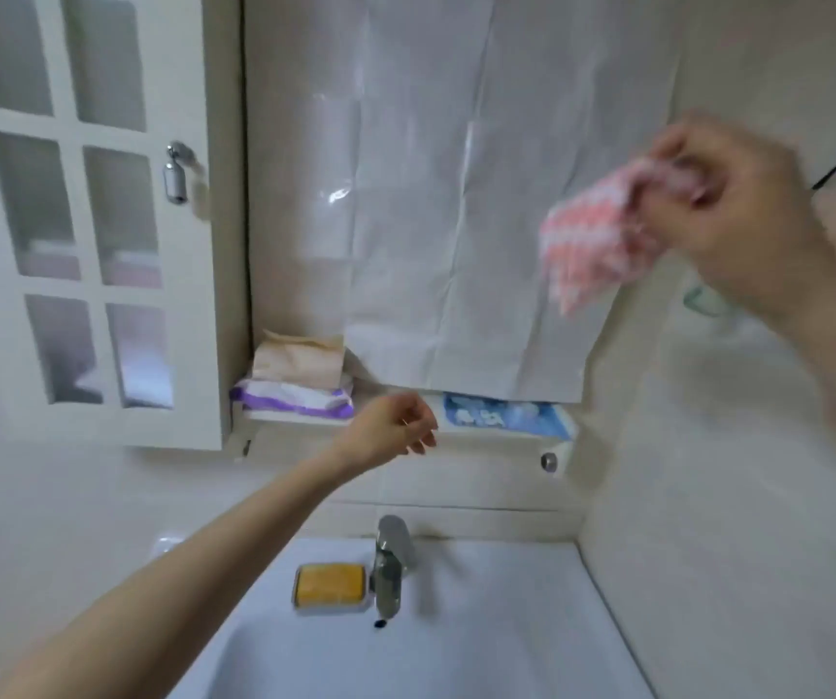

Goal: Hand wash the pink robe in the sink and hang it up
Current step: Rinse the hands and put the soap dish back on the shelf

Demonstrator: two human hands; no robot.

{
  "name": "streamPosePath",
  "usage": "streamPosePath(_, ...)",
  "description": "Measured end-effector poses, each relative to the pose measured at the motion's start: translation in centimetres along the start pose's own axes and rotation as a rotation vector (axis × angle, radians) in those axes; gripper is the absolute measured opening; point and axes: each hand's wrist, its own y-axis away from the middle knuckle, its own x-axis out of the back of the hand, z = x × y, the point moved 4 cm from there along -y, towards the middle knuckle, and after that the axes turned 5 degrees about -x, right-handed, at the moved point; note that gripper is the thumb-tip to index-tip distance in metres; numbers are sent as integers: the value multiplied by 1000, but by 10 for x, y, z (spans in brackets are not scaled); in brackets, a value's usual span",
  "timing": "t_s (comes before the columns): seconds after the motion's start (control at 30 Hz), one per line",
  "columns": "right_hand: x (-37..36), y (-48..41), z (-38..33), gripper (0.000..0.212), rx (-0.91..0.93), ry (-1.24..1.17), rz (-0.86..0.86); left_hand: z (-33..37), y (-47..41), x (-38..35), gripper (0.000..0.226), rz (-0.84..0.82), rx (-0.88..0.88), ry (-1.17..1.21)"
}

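Bright, even, diffuse indoor light; a faint soft shadow lies beside the tap [390, 562] at 6 o'clock. Glare streaks the plastic sheet [340, 194] at 12 o'clock. Motion blur smears the right hand [739, 209] and cloth [592, 244] at 2 o'clock. The cabinet [88, 219] at 9 o'clock bows with lens distortion.

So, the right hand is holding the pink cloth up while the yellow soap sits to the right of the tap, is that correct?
Not quite: in the head view the yellow soap sits to the left of the tap, not the right. The right hand does hold the pink cloth up.
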Motion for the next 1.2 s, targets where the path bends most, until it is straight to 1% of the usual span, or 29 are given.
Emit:
streamPosePath(0.03, -29, 26, 22, 10, -121, 23, -77, -20, 10, -4, 8, -6, 55, -14)
streamPosePath(0.07, -65, 57, 46, 9, -228, -8, -198, -41, 19, -8, 7, -12, 107, -28)
streamPosePath(0.1, -107, 98, 76, 12, -370, -50, -289, -60, 28, -11, 8, -25, 159, -43)
streamPosePath(0.13, -147, 147, 102, 16, -560, -136, -342, -80, 37, -14, 8, -42, 211, -54)
streamPosePath(0.2, -198, 225, 148, 22, -920, -255, -336, -117, 53, -19, 10, -81, 315, -78)
streamPosePath(0.27, -230, 280, 177, 23, -1268, -412, -300, -153, 64, -26, 10, -120, 422, -84)
streamPosePath(0.3, -243, 301, 184, 21, -1390, -481, -302, -168, 69, -30, 9, -134, 473, -80)
streamPosePath(0.33, -253, 318, 186, 17, -1445, -503, -331, -183, 73, -34, 8, -147, 516, -75)
streamPosePath(0.4, -271, 332, 181, 11, -1447, -510, -396, -207, 79, -44, 5, -223, 553, -79)
streamPosePath(0.43, -279, 331, 176, 12, -1432, -559, -422, -216, 81, -51, 10, -296, 555, -73)
streamPosePath(0.5, -293, 326, 165, 18, -1416, -587, -483, -228, 86, -68, 34, -467, 575, -6)
streamPosePath(0.57, -307, 325, 161, 22, -1453, -589, -542, -233, 95, -86, 66, -614, 619, 69)
streamPosePath(0.6, -315, 327, 160, 23, -1461, -610, -566, -235, 100, -94, 78, -672, 643, 103)
streamPosePath(0.63, -324, 330, 159, 27, -1460, -660, -577, -237, 105, -101, 83, -710, 658, 147)
streamPosePath(0.67, -332, 334, 158, 26, -1469, -691, -587, -240, 109, -108, 82, -733, 657, 199)
streamPosePath(0.73, -342, 342, 155, 15, -1482, -733, -558, -251, 117, -118, 68, -742, 640, 312)
streamPosePath(0.77, -345, 346, 157, 13, -1497, -721, -520, -256, 120, -119, 58, -706, 641, 335)
streamPosePath(0.8, -347, 350, 161, 16, -1513, -660, -478, -262, 123, -118, 48, -648, 652, 340)
streamPosePath(0.87, -343, 358, 175, 18, -1549, -468, -329, -273, 127, -112, 38, -514, 705, 320)
streamPosePath(0.93, -337, 359, 188, 17, -1558, -325, -181, -282, 131, -101, 41, -407, 774, 327)
streamPosePath(0.97, -337, 358, 194, 16, -1569, -318, -154, -285, 131, -96, 47, -370, 798, 346)
streamPosePath(1.03, -343, 355, 203, 17, -1599, -382, -201, -290, 134, -84, 58, -264, 858, 413)
streamPosePath(1.1, -350, 351, 207, 19, -1598, -461, -274, -298, 137, -71, 68, -91, 925, 482)
streamPosePath(1.13, -352, 347, 207, 19, -1583, -478, -298, -301, 139, -64, 66, -12, 932, 479)
streamPosePath(1.2, -353, 344, 210, 16, -1556, -476, -312, -307, 143, -53, 52, 74, 932, 423)
